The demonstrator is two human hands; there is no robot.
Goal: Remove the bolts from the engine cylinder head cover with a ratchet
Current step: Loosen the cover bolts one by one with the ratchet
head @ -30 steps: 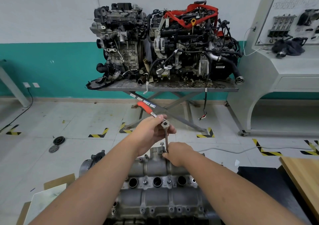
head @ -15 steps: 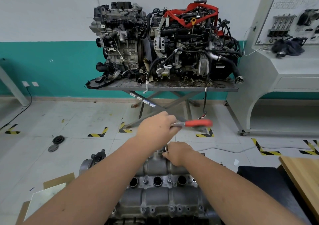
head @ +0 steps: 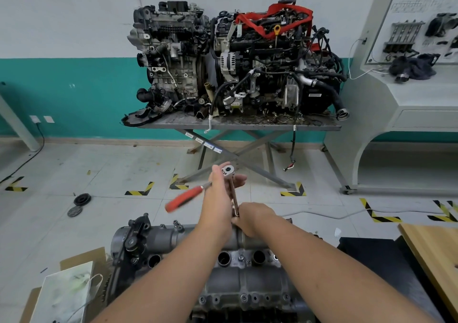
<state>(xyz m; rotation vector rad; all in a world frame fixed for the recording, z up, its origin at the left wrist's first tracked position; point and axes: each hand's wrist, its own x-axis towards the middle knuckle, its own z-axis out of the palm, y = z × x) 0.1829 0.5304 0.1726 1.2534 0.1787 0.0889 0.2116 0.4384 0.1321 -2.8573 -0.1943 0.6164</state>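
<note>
Left grip clasps the ratchet head; right grip pinches its extension at the cylinder head cover.

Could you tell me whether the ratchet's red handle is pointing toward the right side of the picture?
No, the ratchet's red handle sticks out to the left of the left hand, down toward the floor.

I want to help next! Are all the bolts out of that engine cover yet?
Not yet. No loose bolts show, so nothing looks finished. Right now the left hand grips the ratchet near its head, and the right hand steadies the extension bar at the far edge of the cover. Bolt heads sit along the near edge.
</note>
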